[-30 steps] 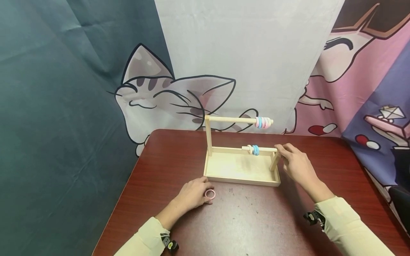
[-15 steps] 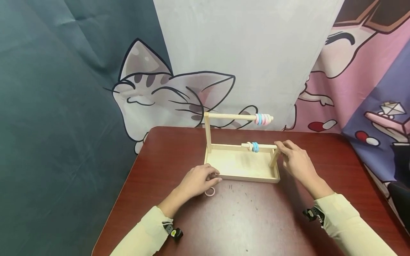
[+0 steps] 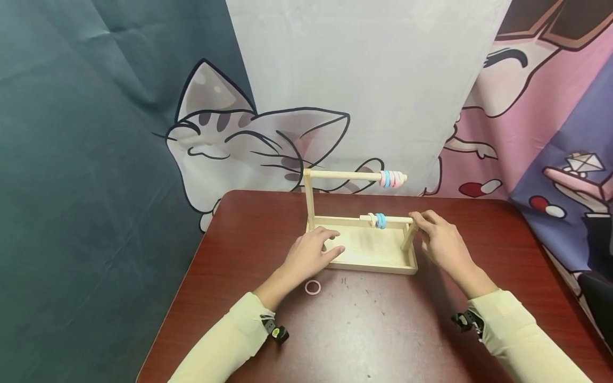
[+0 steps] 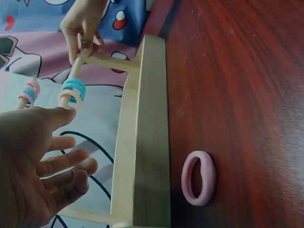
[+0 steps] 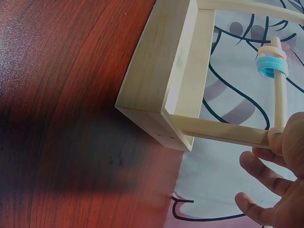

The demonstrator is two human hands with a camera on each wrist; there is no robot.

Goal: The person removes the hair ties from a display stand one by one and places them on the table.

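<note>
A pale wooden stand with a shallow tray [image 3: 369, 252] and two horizontal rods sits on the table. My right hand [image 3: 440, 239] grips the top of its short post [image 5: 223, 131], thumb and forefinger at the rod's end, other fingers spread. Cream and blue rings [image 3: 380, 221] hang on the lower rod. Several pink, blue and cream rings [image 3: 392, 179] are on the upper rod, near its free end. Over the tray's left part, my left hand [image 3: 311, 252] holds nothing, its fingers apart. A pink ring [image 4: 208, 178] lies on the table in front of the tray.
The tall left post [image 3: 309, 199] rises behind my left hand. A dark red wooden table [image 3: 373, 330] carries the stand. Behind it hangs a printed cloth [image 3: 383, 80] with a cartoon cat.
My left hand has left the pink ring, which stays on the table. It has moved forward and right over the tray, fingers spreading. My right hand keeps its grip on the post.
</note>
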